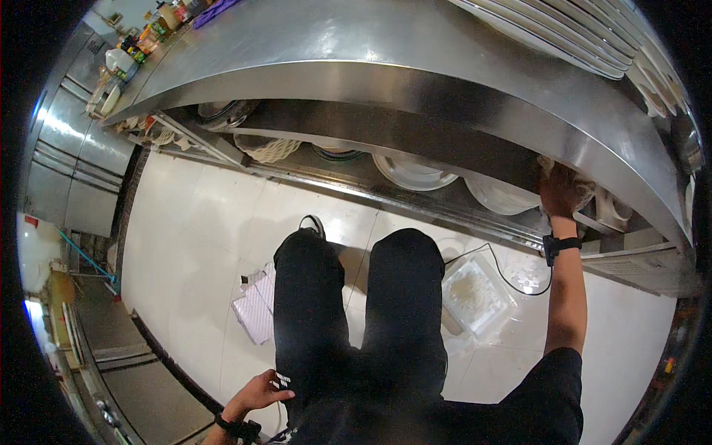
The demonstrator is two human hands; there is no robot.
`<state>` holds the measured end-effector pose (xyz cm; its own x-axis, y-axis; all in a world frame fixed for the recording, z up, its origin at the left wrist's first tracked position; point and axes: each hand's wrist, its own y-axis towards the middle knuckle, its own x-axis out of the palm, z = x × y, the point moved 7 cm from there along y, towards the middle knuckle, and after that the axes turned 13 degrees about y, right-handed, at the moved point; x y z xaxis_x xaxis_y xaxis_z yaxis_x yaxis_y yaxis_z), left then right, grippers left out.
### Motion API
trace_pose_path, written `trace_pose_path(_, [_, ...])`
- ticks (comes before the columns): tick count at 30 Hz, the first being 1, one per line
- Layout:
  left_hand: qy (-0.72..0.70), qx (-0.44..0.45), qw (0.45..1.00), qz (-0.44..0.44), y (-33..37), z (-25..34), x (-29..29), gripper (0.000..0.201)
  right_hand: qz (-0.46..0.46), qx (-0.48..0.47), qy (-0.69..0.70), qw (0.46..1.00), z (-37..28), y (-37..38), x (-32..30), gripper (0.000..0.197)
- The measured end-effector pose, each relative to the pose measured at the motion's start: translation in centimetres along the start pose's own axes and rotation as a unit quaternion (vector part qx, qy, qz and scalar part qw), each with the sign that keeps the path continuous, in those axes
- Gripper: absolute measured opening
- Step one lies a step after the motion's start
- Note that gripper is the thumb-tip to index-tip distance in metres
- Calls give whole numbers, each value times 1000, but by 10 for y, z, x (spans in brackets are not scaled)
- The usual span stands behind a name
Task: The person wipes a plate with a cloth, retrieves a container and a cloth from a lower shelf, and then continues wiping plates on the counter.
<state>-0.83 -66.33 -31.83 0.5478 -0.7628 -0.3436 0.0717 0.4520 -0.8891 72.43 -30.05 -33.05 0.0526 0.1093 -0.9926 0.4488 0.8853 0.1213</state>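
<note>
Black short-sleeved shirt (378,419), worn by the person, at the lower edge; continuous with it, black trousers (406,297), both knees pointing toward a stainless-steel counter (341,37).

Right hand (561,191): arm extended beneath the counter's front edge, at the right part of the lower shelf (348,176). Dark band (561,247) at the wrist, with a black cable (506,277) looping away to the left. Fingers partly hidden by the hand and the shadow; whether they are closed on anything cannot be told.

Pale crumpled material (587,191): on the shelf, right up against the right hand; cloth or plastic, cannot tell which.

Left hand (261,391): low, beside the person's left thigh; fingers loosely bent, thumb apart from them, tips at the trouser fabric.

Shelf, left to right: pale lattice-sided basket (273,150); round white plate (414,175), rim outward; white dish (500,197), nearest the right hand of these.

Floor, white tile (178,222): square translucent container (478,297), whitish matter inside, right of the knees; folded pale striped item (257,305), left of them.

Counter top: white plates (556,33), stacked, upper right; purple cloth (215,12) and assorted bottles (159,26), upper left.

Left margin: steel cabinet doors (70,159).
</note>
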Motion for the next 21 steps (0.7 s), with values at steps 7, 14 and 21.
trace_pose_path(7, [154, 48, 987, -21, -23, 19, 26, 54, 28, -39, 4, 999, 13, 2, 13, 64])
trace_pose_path(14, [-334, 67, 921, 191, -34, 48, 30, 22, -29, -1, 8, 1000, 2, -3, 1, 63])
trace_pose_path(21, [205, 212, 909, 293, -50, 103, 42, 21, -16, -27, 30, 999, -7, -9, 3, 66])
